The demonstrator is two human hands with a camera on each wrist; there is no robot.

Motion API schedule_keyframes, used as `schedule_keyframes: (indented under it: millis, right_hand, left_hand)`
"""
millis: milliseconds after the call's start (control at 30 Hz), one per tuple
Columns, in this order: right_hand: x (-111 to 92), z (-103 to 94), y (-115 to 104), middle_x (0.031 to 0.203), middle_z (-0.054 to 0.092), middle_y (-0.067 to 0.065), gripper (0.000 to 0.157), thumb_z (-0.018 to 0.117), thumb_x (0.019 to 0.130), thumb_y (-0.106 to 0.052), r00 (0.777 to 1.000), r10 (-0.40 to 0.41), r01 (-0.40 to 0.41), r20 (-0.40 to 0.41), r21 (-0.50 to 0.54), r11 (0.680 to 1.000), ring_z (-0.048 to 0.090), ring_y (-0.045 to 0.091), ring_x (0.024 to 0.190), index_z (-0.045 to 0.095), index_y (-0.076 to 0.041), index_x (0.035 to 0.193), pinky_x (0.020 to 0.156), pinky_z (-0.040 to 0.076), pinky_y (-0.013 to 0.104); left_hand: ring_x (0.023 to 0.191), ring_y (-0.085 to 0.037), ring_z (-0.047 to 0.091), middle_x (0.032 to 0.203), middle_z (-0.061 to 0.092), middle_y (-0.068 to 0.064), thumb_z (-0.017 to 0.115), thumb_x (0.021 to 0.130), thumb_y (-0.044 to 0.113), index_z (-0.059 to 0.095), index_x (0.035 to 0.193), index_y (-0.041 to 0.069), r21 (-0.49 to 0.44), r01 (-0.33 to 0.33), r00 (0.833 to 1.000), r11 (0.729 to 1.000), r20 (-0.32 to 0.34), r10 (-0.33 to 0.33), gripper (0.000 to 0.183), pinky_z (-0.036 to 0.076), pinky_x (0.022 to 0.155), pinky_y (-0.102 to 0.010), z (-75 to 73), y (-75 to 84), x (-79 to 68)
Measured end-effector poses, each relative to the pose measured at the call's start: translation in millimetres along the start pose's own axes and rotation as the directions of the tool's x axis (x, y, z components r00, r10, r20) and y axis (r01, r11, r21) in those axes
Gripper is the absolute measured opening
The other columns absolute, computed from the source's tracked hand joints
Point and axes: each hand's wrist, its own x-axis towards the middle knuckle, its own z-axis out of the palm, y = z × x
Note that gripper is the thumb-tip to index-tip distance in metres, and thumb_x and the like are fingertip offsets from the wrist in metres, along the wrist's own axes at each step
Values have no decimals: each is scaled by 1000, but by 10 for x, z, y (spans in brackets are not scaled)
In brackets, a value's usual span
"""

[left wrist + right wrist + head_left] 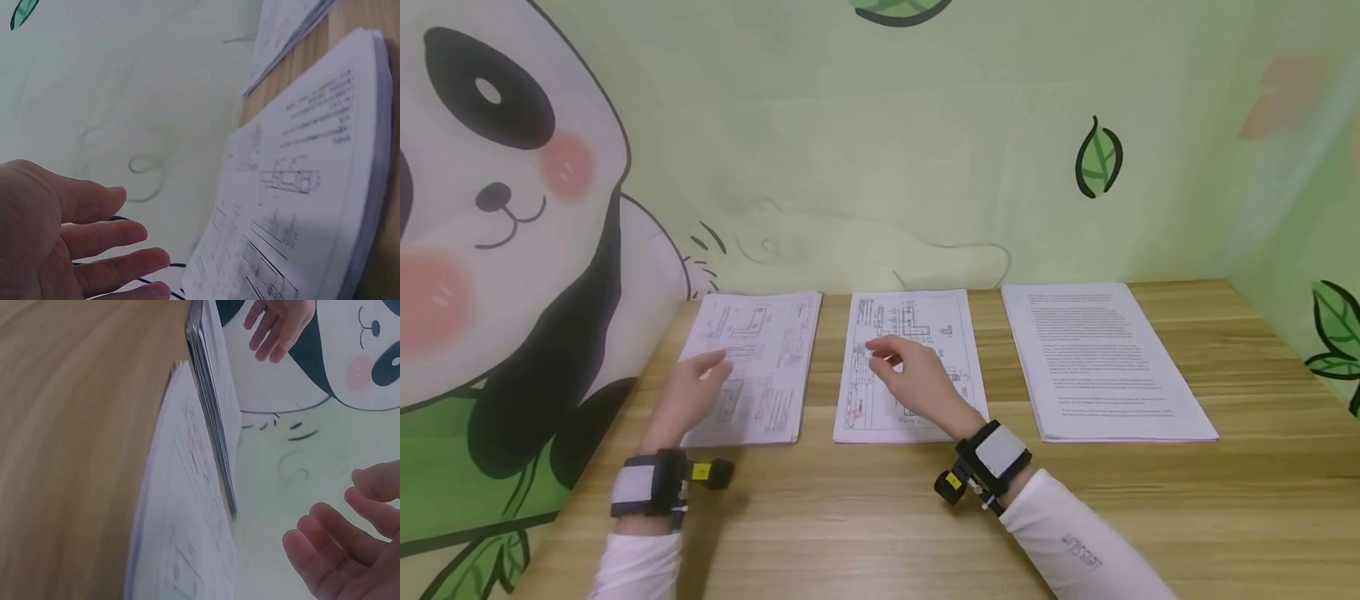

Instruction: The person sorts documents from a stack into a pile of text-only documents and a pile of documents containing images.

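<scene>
Three stacks of paper lie in a row on a wooden table. My left hand [691, 390] hovers over the left stack [775, 392], which bears technical drawings with some red marks; in the left wrist view its fingers [119, 265] are loosely extended, apart from the paper. Above the middle stack [865, 421], also printed with drawings, is my right hand [917, 375]. Its fingers [337, 531] bend gently and hold nothing in the right wrist view. To the right lies a stack of printed text pages [1097, 367], with neither hand near it.
The wooden table [850, 517] meets a pale green wall covering [820, 125] at its back edge. A large panda picture [497, 200] covers the left side. Each wrist wears a black strap with a small camera [951, 486].
</scene>
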Motion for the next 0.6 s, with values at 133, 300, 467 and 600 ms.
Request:
schedule_keyframes:
  millis: [133,300,467,600]
  right_hand:
    - [54,196,-46,113,67,9,32,54,92,-22,996,6,-6,87,-7,1000,62,20,96,60,-12,122,81,52,35]
    - [109,417,-78,119,66,11,35,53,92,-22,982,35,-34,188,-9,999,62,19,98,59,-12,125,82,52,34]
    - [152,588,-119,124,62,15,40,53,92,-20,968,76,-97,240,77,992,61,27,107,53,-8,131,86,53,38]
    - [173,709,-151,132,55,19,49,54,92,-23,945,129,-185,301,167,968,53,31,119,44,-8,137,96,49,44]
  left_hand:
    - [140,-44,15,155,20,-21,34,95,51,24,147,7,19,75,997,997,24,-75,69,19,108,-67,24,-198,118]
    - [138,-48,16,153,16,-28,37,97,41,13,148,1,42,89,996,995,2,-89,70,19,108,-66,50,-385,211]
    - [138,-50,14,153,10,-30,40,96,38,5,148,0,45,102,995,994,-6,-102,74,17,108,-67,55,-456,210]
    - [137,-51,13,153,8,-31,40,96,34,3,148,-2,45,137,991,990,-16,-136,73,17,108,-67,53,-469,195]
